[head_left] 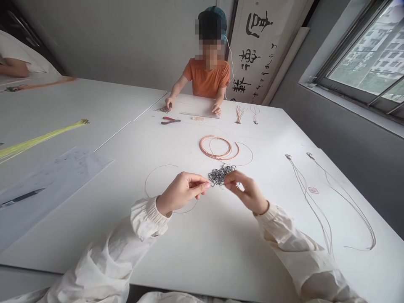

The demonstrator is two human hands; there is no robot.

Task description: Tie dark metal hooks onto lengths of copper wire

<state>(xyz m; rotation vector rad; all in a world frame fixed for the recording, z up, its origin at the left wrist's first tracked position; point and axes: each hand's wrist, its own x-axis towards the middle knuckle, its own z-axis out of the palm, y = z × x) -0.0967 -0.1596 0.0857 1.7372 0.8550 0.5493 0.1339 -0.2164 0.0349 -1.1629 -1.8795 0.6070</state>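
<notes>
A small heap of dark metal rings or hooks [221, 174] lies on the white table [202, 248] in front of me. My left hand [183, 191] is pinched, its fingertips at the heap's left edge, on something too small to name. My right hand [248, 191] is also pinched, fingers closed just below the heap's right side. A thin wire loop [150, 174] curves around behind my left hand. Both arms wear white sleeves.
A coil of copper wire [217, 148] lies beyond the heap. Long thin cords [318, 206] stretch at the right. Red-handled pliers [170, 120] and small parts lie near a person in an orange shirt [206, 78] across the table. Yellow strands [38, 139] and paper [47, 181] lie left.
</notes>
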